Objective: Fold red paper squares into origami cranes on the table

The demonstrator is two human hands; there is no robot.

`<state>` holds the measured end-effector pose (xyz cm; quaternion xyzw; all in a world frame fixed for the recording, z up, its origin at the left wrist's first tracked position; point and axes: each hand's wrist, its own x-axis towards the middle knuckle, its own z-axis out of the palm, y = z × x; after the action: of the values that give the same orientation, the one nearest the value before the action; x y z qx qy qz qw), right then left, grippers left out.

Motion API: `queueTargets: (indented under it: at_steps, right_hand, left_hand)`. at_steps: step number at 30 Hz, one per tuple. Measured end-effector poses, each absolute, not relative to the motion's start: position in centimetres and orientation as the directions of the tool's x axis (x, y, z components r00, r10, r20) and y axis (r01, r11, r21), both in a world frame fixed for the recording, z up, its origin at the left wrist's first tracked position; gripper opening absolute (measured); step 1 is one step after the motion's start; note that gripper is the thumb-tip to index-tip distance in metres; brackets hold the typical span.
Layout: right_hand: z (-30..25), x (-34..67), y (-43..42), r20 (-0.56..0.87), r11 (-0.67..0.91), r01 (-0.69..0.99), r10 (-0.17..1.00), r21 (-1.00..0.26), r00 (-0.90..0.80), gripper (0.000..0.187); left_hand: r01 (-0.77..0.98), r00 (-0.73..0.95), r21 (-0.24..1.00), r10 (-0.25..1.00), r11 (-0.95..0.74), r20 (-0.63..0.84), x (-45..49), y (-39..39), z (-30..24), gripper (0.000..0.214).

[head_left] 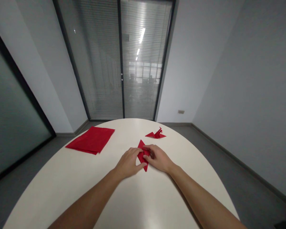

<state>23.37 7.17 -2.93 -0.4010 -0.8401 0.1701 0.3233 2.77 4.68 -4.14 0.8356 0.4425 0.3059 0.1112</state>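
A folded piece of red paper (pixel 141 144), long and diamond-shaped with pointed ends, lies on the white table between my hands. My left hand (pixel 128 163) holds it from the left, fingertips on its upper part and thumb near its lower point. From the right, my right hand (pixel 159 157) pinches at the paper's middle with thumb and forefinger. The fingers partly cover the folds there. Just beyond my hands stands a finished red paper crane (pixel 156 134) with its wings spread.
A stack of flat red paper sheets (pixel 94 140) lies at the table's left side. The round white table (pixel 124 203) curves away at both sides. Beyond it are a glass door with blinds (pixel 105 63) and a wall socket (pixel 181 112).
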Motion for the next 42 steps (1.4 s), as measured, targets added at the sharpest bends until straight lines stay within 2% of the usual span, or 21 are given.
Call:
queueTargets:
  at_steps: [11,20,25,29,32,42]
  right_hand:
    - [-3.1,23.8,7.1,0.354,0.574,0.576,0.816,-0.582,-0.456,0.039]
    - [-2.7,24.2,7.1,0.330,0.591,0.575,0.801,-0.566,-0.499,0.032]
    - [-2.6,24.3,7.0,0.321,0.580,0.580,0.809,-0.572,-0.493,0.022]
    - [-2.4,24.3,6.9,0.299,0.560,0.594,0.823,-0.578,-0.484,0.016]
    - [-2.4,24.3,6.9,0.283,0.543,0.594,0.831,-0.594,-0.478,0.016]
    - [-2.5,24.7,7.1,0.300,0.531,0.517,0.833,-0.671,-0.465,0.024]
  left_hand:
    - [0.710,0.372,0.475,0.849,-0.520,0.374,3.0,4.6,-4.1,0.037]
    - [0.702,0.289,0.559,0.894,-0.441,0.342,2.9,4.6,-4.0,0.026]
    - [0.713,0.296,0.547,0.896,-0.438,0.332,2.8,4.8,-4.3,0.036]
    - [0.701,0.304,0.545,0.883,-0.461,0.356,2.6,4.8,-4.3,0.026]
    - [0.692,0.291,0.557,0.883,-0.460,0.368,2.6,4.8,-4.2,0.017]
    - [0.699,0.194,0.610,0.919,-0.375,0.343,2.5,5.1,-4.1,0.011]
